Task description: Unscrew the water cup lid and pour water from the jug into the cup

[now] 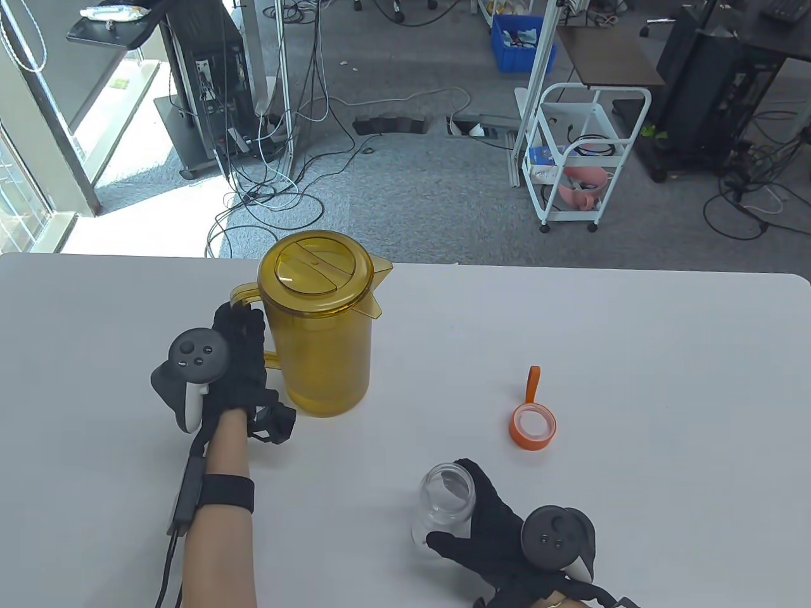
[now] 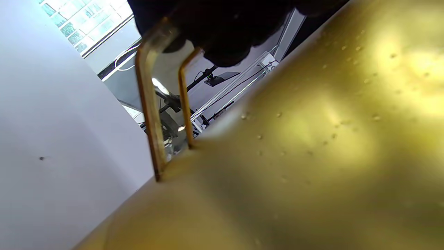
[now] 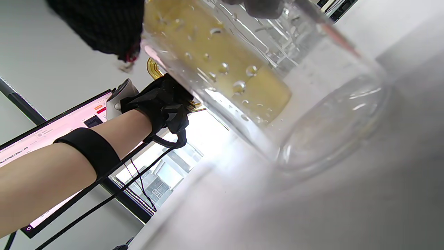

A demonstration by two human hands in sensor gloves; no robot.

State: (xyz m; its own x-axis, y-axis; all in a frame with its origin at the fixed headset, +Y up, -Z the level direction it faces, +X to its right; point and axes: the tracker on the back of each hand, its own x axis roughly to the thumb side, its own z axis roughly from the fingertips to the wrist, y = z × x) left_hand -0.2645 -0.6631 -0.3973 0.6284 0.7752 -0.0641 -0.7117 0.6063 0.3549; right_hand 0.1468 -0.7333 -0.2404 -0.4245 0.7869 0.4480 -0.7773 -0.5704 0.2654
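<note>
Surface (image 1: 633,354): white, carrying every task item. Jug (image 1: 320,329): amber, lidded, upright at left centre, spout toward the right. Left hand (image 1: 237,354): grip grasping the jug's handle (image 2: 149,114), fingers curled through it. Cup (image 1: 447,503): clear, uncapped, upright near the front edge, right of centre; droplets show on its wall in the right wrist view. Right hand (image 1: 491,529): grip wrapped round the cup. Lid (image 1: 532,425): orange, with a strap, lying inner side up on the surface, apart from the cup, to its far right.
</note>
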